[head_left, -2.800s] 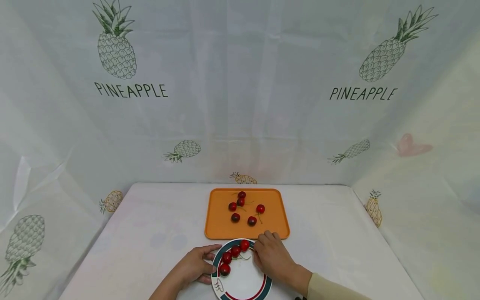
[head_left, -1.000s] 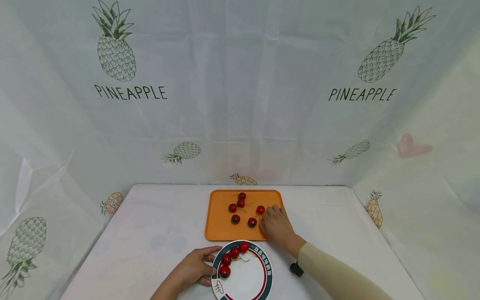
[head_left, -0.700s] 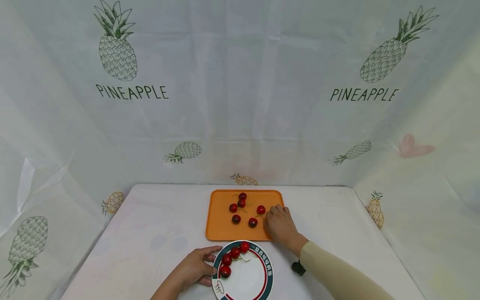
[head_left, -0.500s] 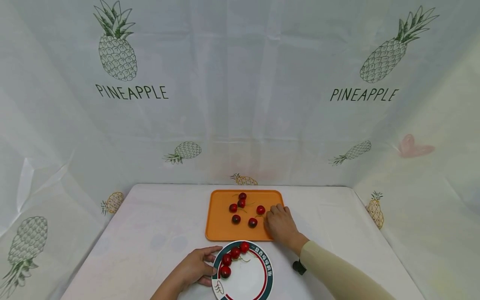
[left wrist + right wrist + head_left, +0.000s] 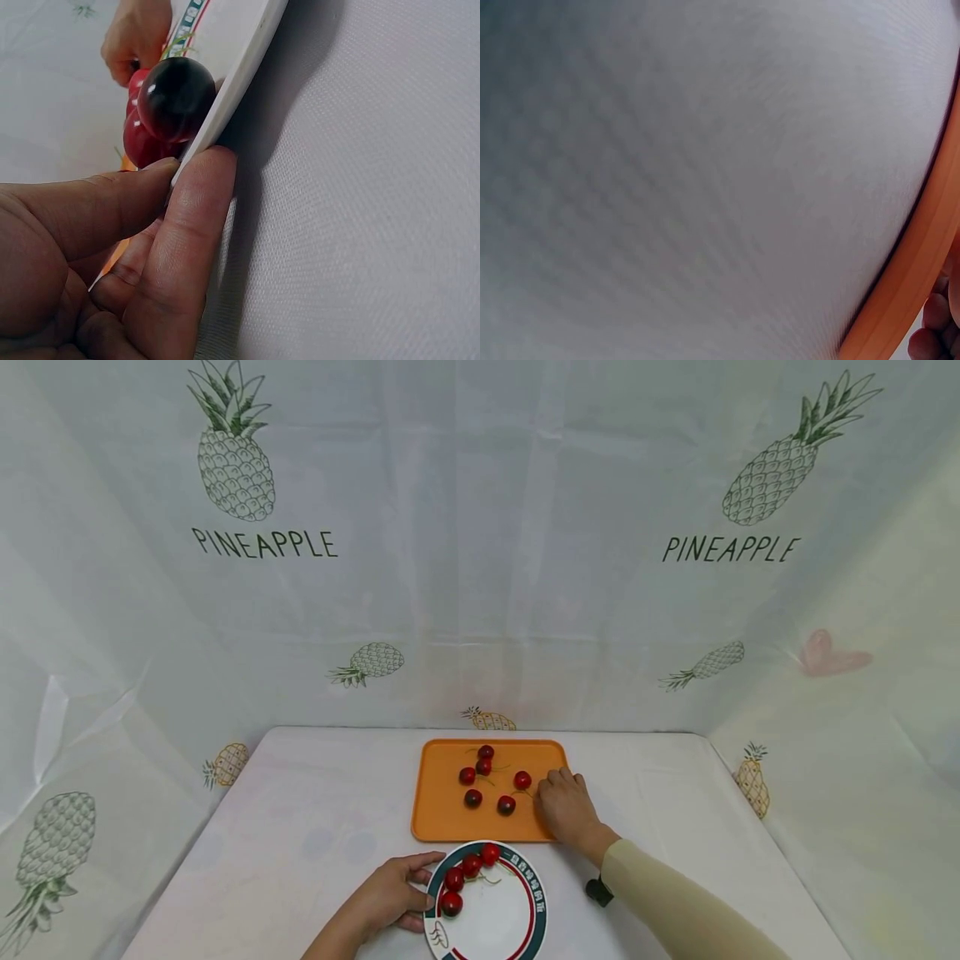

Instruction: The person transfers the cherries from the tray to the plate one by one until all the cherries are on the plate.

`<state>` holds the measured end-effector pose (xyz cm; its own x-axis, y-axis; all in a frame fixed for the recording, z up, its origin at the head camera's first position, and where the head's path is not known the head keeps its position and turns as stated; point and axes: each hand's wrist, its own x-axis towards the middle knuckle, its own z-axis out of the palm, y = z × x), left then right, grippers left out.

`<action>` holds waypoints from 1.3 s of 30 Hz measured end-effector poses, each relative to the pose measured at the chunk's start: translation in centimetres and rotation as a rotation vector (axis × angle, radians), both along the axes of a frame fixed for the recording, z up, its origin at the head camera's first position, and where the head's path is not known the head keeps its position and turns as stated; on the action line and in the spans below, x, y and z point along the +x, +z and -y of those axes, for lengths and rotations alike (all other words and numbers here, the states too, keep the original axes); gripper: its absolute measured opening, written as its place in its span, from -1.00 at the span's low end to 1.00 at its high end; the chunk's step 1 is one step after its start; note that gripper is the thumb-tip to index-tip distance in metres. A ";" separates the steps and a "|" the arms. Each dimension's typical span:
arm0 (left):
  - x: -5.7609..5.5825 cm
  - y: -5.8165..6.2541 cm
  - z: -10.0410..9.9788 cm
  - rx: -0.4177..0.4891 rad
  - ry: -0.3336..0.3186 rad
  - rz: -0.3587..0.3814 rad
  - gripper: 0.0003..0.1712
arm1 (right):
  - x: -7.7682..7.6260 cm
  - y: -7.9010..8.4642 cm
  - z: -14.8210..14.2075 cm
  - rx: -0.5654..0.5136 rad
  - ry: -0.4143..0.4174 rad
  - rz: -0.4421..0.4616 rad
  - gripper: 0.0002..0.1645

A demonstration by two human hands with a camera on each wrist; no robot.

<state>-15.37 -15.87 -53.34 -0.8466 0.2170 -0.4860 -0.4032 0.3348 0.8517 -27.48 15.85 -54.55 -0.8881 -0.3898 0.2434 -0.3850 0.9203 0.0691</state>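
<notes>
My left hand (image 5: pixel 393 893) pinches the left rim of a white plate (image 5: pixel 491 918) with a green band, thumb above and finger below in the left wrist view. Along the plate's upper left lie several red cherries (image 5: pixel 453 879); a dark one (image 5: pixel 176 100) sits close to my thumb. My right hand (image 5: pixel 566 806) is low over the right side of an orange tray (image 5: pixel 438 818), fingers bent down. A cherry (image 5: pixel 522 780) lies just left of its fingers, with a stem pointing toward them. I cannot tell whether the right fingers hold anything.
Several more cherries (image 5: pixel 483 767) are spread over the tray, which stands directly behind the plate. A small black object (image 5: pixel 598 892) shows beside the right sleeve (image 5: pixel 667 893). White pineapple-printed sheeting (image 5: pixel 480 568) hangs behind the white table (image 5: pixel 322 802).
My right hand has moved from the plate's right rim to the tray's right side, then shifted slightly right. The left hand keeps its pinch on the plate, and the plate's cherries stay put.
</notes>
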 end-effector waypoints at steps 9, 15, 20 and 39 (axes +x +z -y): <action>0.0 0.4 0.0 0.015 0.003 0.005 -0.17 | 0.0 0.3 -0.1 0.052 0.018 -0.027 -0.71; 0.0 0.4 0.0 0.022 -0.008 -0.006 -0.16 | 0.9 0.9 -0.3 0.027 0.047 -0.074 -0.75; 0.0 0.2 0.0 0.032 -0.010 -0.009 -0.16 | 2.8 1.7 -0.1 -0.040 0.098 -0.132 -0.79; 0.0 0.4 0.0 0.022 -0.004 0.001 -0.18 | 11.5 1.2 1.5 -0.059 0.225 -0.180 -0.73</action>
